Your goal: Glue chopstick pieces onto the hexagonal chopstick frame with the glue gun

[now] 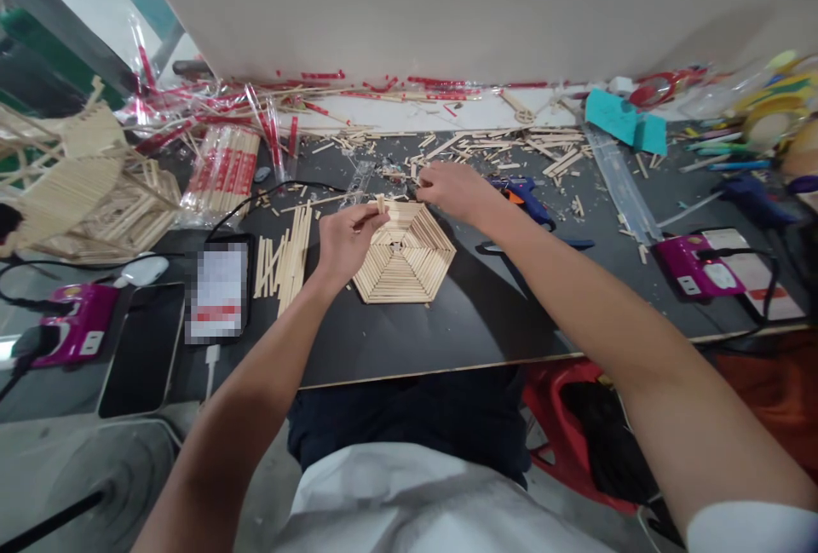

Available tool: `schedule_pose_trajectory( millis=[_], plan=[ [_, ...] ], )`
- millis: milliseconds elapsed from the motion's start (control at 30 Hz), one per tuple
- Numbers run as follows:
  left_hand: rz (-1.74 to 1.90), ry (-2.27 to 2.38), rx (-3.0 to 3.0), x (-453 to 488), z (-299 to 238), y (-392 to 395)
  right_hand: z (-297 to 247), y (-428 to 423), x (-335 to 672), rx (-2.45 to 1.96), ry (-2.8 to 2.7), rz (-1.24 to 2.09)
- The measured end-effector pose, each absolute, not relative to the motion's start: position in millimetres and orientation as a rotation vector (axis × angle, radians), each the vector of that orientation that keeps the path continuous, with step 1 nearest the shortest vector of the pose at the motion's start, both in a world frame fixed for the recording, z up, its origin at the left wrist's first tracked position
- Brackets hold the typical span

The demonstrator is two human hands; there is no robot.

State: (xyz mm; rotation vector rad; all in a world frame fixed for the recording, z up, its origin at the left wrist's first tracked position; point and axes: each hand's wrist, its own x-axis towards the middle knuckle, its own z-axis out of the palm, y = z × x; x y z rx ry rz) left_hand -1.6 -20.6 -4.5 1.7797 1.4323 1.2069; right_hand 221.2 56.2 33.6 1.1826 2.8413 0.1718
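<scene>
A hexagonal panel of wooden sticks [409, 285] lies flat on the dark table, its sticks set in rings around a small central hole. At its upper left edge, my left hand [342, 246] is closed in a pinch on a short wooden stick [382, 202] that stands up from the fingertips. My right hand [455, 192] is just beyond the panel's upper right edge, its fingers pressed together; what they hold, if anything, is too small to make out. Left of the panel lie loose wooden sticks [294, 250]. Behind my right wrist rests a blue glue gun [532, 202].
Stick offcuts [562, 161] litter the table's back. A bundle of wrapped sticks [221, 165] and a stick-built structure [95, 178] stand left. Two phones [141, 353] lie near a purple power adapter [80, 327]; another adapter [696, 267] and a second glue gun [757, 199] are right.
</scene>
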Motion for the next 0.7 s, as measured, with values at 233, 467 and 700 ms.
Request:
schedule_pose_trajectory(
  millis=[233,467,700],
  plan=[
    [1.201,1.373,1.717,0.1,-6.3,-9.0,28.1,31.7,217.6,1.770,3.293,-0.531],
    [1.082,1.388,1.930,-0.7,-0.1,7.4,9.7,12.3,192.2,1.912,3.452,-1.179],
    [1.090,1.370,1.942,-1.6,-4.8,12.9,1.5,13.0,180.9,2.020,3.257,-1.152]
  ],
)
